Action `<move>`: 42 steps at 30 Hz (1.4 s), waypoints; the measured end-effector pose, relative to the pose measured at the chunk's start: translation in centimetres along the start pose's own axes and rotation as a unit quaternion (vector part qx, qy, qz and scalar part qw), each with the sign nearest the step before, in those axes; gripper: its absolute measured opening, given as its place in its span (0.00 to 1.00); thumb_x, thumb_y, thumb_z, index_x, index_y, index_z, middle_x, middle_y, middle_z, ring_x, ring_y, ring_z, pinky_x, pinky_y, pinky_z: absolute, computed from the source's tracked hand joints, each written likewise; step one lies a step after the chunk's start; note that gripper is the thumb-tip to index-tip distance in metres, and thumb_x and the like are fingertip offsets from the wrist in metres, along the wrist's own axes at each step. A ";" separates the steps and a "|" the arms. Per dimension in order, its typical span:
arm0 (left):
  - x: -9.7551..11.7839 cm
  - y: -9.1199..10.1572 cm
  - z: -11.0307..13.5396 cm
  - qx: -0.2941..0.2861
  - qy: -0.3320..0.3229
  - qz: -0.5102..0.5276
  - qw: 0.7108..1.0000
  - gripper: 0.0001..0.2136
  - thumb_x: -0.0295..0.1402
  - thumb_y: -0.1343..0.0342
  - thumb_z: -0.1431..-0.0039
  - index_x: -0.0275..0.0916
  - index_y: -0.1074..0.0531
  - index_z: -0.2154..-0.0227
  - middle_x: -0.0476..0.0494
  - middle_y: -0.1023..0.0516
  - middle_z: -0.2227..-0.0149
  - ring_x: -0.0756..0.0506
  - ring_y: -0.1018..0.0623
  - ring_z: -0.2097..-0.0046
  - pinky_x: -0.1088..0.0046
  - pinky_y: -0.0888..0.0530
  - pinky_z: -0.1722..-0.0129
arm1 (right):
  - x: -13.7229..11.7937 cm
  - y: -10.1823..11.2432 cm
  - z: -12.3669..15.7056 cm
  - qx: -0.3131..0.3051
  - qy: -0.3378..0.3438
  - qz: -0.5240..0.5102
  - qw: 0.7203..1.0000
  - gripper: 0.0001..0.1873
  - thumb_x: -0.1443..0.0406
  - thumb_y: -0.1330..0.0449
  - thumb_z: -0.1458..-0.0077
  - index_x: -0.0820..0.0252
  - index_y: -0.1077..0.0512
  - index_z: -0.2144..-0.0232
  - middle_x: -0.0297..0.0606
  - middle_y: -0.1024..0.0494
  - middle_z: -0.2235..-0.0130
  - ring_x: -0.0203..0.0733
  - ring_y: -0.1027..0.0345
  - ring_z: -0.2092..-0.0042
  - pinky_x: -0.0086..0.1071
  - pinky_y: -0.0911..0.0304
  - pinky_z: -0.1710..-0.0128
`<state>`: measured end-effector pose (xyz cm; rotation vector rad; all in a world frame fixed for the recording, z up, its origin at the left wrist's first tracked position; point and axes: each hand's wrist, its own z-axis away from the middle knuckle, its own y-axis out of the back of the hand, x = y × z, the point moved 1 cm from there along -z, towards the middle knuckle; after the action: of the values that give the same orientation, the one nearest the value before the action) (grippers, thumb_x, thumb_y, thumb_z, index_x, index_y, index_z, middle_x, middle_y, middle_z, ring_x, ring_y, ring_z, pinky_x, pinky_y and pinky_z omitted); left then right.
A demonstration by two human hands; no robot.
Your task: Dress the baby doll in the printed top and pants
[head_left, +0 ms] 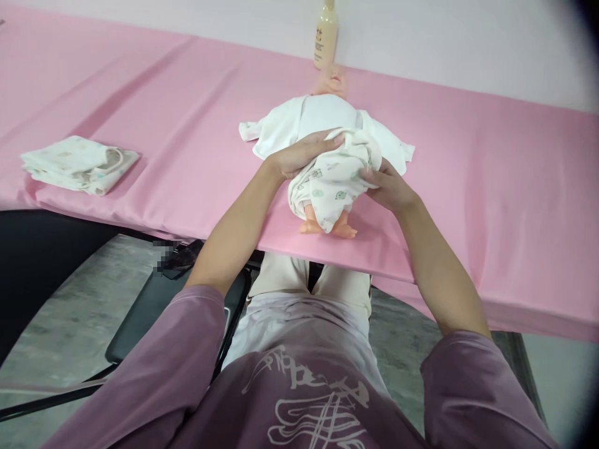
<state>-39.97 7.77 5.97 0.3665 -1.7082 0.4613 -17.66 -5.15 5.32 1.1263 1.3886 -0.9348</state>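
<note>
A baby doll [333, 84] lies on its back on the pink-covered table [187, 125], head away from me, feet [327, 227] near the front edge. It wears a white top [322, 115] and printed white pants [330, 181]. My left hand [304, 153] rests on the doll's waist, fingers closed over the pants' waistband. On the doll's other side, my right hand [386, 184] grips the pants fabric at the hip.
A folded printed cloth [79, 163] lies at the table's left. A cream bottle [326, 34] stands just behind the doll's head. A black chair [159, 305] is under the table's front edge, beside my legs.
</note>
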 end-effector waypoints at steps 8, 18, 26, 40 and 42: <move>-0.5 1.0 0.1 0.057 -0.001 0.008 0.998 0.28 0.53 0.26 0.18 0.31 0.18 0.35 0.35 0.10 0.38 0.23 0.12 0.28 0.48 0.10 0.35 | -0.9 -0.1 0.1 -0.076 -0.040 0.038 0.996 0.42 0.29 0.16 0.44 0.54 0.10 0.46 0.42 0.10 0.54 0.60 0.12 0.46 0.44 0.14 0.49; 0.5 0.5 0.0 -0.048 0.028 -0.081 0.995 0.40 0.64 0.10 0.48 0.35 0.12 0.48 0.34 0.06 0.49 0.26 0.07 0.37 0.55 0.08 0.34 | 0.2 -1.0 -0.3 0.083 0.050 -0.048 0.994 0.38 0.26 0.19 0.41 0.49 0.13 0.53 0.39 0.10 0.54 0.57 0.11 0.43 0.45 0.12 0.47; 1.0 0.8 0.2 -0.054 0.010 -0.116 0.992 0.44 0.65 0.09 0.50 0.37 0.11 0.41 0.33 0.06 0.44 0.24 0.09 0.32 0.51 0.12 0.28 | 1.4 0.1 -0.7 0.043 0.000 -0.015 0.999 0.43 0.26 0.18 0.43 0.48 0.13 0.43 0.38 0.09 0.53 0.59 0.11 0.41 0.45 0.10 0.49; 0.4 -0.3 -0.1 -0.006 -0.019 -0.074 0.997 0.38 0.65 0.15 0.37 0.37 0.15 0.43 0.32 0.07 0.44 0.25 0.09 0.33 0.51 0.10 0.31 | 0.4 1.3 0.1 -0.009 -0.044 0.020 0.999 0.41 0.32 0.12 0.52 0.50 0.10 0.48 0.42 0.08 0.52 0.65 0.12 0.40 0.51 0.13 0.42; 0.2 -0.1 -0.1 -0.018 -0.017 -0.078 0.997 0.39 0.69 0.16 0.39 0.36 0.13 0.45 0.32 0.07 0.47 0.25 0.08 0.35 0.53 0.09 0.33 | -0.4 0.6 0.1 0.021 -0.025 -0.003 0.999 0.43 0.28 0.16 0.50 0.49 0.11 0.47 0.44 0.08 0.49 0.67 0.13 0.37 0.53 0.13 0.40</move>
<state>-39.85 7.80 6.18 0.4799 -1.7031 0.3126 -17.11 -5.16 5.72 1.1237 1.3388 -0.9939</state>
